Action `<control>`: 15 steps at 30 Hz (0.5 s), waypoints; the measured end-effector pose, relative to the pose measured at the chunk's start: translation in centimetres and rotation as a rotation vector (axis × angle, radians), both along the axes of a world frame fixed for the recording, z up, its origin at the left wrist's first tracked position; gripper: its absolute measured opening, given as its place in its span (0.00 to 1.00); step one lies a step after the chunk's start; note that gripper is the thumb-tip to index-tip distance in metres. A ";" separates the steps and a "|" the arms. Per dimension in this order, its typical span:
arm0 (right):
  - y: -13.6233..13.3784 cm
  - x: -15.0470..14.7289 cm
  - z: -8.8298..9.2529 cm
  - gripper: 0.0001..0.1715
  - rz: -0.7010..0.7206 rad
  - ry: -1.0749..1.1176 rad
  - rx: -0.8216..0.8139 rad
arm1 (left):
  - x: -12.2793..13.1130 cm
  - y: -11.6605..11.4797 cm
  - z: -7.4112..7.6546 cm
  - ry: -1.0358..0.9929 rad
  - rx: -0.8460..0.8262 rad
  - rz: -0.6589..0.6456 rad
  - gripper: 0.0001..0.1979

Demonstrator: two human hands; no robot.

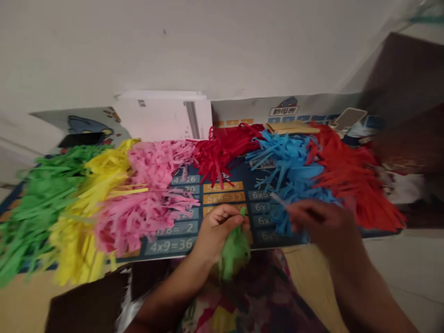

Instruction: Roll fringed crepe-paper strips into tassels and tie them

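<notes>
Near the table's front edge, my left hand is closed around a small green paper tassel, whose fringe hangs down over my lap. A short green tip sticks up above the thumb. To the right, my right hand is blurred by motion, its fingers pinched on a thin whitish strip that points up and left. I cannot tell what the strip is made of. Right behind that hand lie blue paper tassels. Pink paper tassels lie to the left of my left hand.
Green, yellow, dark red and orange-red tassels cover the table mat, printed with multiplication sums. At the back stand a white box, a dark phone-like object and a pale-framed object, against a wall.
</notes>
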State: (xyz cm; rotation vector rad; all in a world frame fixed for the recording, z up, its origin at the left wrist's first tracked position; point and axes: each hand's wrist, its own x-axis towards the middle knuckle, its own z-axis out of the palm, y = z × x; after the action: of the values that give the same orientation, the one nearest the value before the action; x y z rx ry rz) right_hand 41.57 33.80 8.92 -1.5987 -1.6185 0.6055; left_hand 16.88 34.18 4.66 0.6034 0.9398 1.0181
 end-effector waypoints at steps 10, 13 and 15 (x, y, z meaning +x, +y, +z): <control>-2.3 -6.7 -0.4 0.14 0.238 0.143 -0.072 | 0.2 -1.0 0.6 -0.107 -0.055 -0.012 0.23; -2.3 -6.7 -1.3 0.12 0.247 0.201 -0.148 | -0.1 -1.3 0.3 0.117 0.231 -0.015 0.17; -2.4 -7.0 -2.0 0.15 0.280 0.272 -0.233 | -0.2 -1.5 0.1 0.348 0.466 -0.020 0.10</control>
State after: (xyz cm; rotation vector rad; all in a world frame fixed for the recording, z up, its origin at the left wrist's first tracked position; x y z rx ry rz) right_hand 34.60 31.39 6.88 -1.3832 -1.6200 1.1437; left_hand 16.64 32.64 4.77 1.2064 0.9979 1.1436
